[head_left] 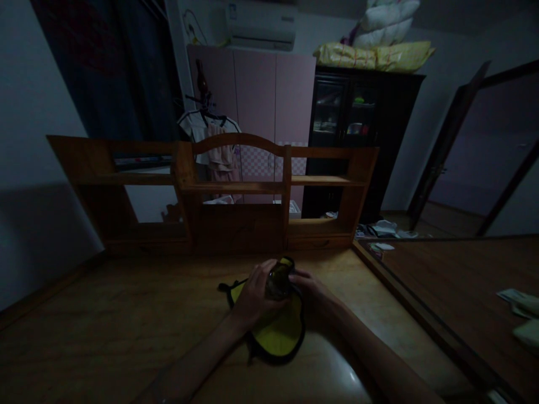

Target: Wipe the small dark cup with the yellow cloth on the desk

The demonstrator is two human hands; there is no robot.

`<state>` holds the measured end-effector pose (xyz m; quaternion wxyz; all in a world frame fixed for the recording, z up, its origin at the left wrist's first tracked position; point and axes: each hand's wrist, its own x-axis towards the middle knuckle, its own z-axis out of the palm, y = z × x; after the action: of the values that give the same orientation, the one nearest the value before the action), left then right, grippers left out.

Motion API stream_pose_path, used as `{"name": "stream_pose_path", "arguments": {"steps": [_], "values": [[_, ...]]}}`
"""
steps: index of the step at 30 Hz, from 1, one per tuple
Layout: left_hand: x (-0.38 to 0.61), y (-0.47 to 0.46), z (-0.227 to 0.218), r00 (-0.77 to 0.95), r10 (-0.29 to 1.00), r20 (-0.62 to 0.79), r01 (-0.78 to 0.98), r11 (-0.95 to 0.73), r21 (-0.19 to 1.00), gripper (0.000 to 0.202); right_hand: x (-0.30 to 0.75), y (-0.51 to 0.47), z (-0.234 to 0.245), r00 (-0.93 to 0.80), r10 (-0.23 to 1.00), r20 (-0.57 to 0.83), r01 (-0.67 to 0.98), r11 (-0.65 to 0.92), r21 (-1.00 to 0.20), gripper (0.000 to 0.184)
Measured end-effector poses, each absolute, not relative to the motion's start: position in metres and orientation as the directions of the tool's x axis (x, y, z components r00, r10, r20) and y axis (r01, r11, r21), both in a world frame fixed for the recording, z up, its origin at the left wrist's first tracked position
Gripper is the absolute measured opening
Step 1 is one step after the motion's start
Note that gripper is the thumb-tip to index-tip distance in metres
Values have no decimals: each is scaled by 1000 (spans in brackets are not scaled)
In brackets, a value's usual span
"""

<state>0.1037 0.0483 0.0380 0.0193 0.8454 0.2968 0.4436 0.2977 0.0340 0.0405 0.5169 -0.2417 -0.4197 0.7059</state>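
A yellow cloth with a dark edging (280,336) lies on the pale wooden tabletop (138,314). Over it, my left hand (255,294) is wrapped round a shiny, see-through container (278,283) that looks like a small glass or jar. Part of the cloth, with its dark trim, stands up behind the container's top. From the other side, the fingers of my right hand (309,283) are closed at the container's edge, where they pinch the raised cloth trim. The dim light hides the exact contact of the fingertips. Dark ties or loops stick out at the cloth's corners.
A low wooden shelf unit (236,188) stands along the table's far edge. To the right, a raised wooden rim (404,297) borders the table, with a brown surface (458,275) beyond it. Pink wardrobes (256,95) and a dark cabinet (387,123) are behind.
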Motion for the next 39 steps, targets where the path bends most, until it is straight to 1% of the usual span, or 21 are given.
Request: {"name": "stream_pose_path", "arguments": {"steps": [4, 6, 8, 11, 15, 18, 21, 23, 25, 27, 30, 32, 34, 36, 39], "values": [[104, 47, 37, 532, 424, 733, 500, -856, 132, 88, 298, 38, 34, -277, 953, 120, -413, -6, -911, 36], [105, 46, 37, 586, 398, 706, 501, -862, 70, 86, 298, 41, 28, -250, 952, 174, -324, 87, -942, 37], [105, 45, 38, 627, 391, 674, 502, -864, 35, 84, 298, 44, 23, -239, 937, 253, -242, 195, -951, 38], [104, 45, 38, 654, 388, 649, 497, -867, 17, 85, 297, 44, 21, -230, 910, 346, -119, 326, -938, 37], [103, 45, 39, 648, 398, 649, 504, -864, 27, 88, 296, 39, 24, -219, 882, 418, 35, 436, -900, 27], [103, 45, 40, 629, 403, 664, 515, -856, 31, 87, 297, 37, 25, -174, 885, 432, 136, 456, -879, 23], [103, 44, 42, 604, 403, 687, 521, -852, 42, 87, 298, 37, 24, -131, 893, 430, 242, 449, -860, 27], [103, 44, 42, 583, 411, 701, 532, -845, 52, 88, 298, 38, 24, -112, 894, 434, 263, 448, -854, 31], [102, 45, 42, 558, 420, 716, 549, -833, 61, 87, 298, 40, 25, -80, 898, 433, 225, 440, -870, 34], [102, 45, 41, 523, 426, 738, 561, -824, 79, 84, 298, 42, 26, -39, 912, 409, 137, 410, -902, 36], [103, 46, 39, 469, 431, 771, 555, -823, 123, 81, 297, 45, 26, -10, 950, 311, -48, 310, -950, 37], [103, 47, 39, 449, 421, 788, 539, -831, 136, 81, 295, 45, 27, -29, 974, 223, -191, 214, -958, 35], [103, 47, 38, 449, 401, 799, 525, -842, 127, 80, 293, 42, 29, -79, 985, 151, -343, 115, -932, 34], [103, 46, 38, 452, 389, 803, 522, -845, 116, 80, 290, 38, 32, -149, 983, 110, -465, 29, -885, 32], [103, 45, 40, 435, 404, 805, 536, -834, 130, 82, 289, 31, 39, -227, 969, 98, -536, -40, -843, 30]]}}
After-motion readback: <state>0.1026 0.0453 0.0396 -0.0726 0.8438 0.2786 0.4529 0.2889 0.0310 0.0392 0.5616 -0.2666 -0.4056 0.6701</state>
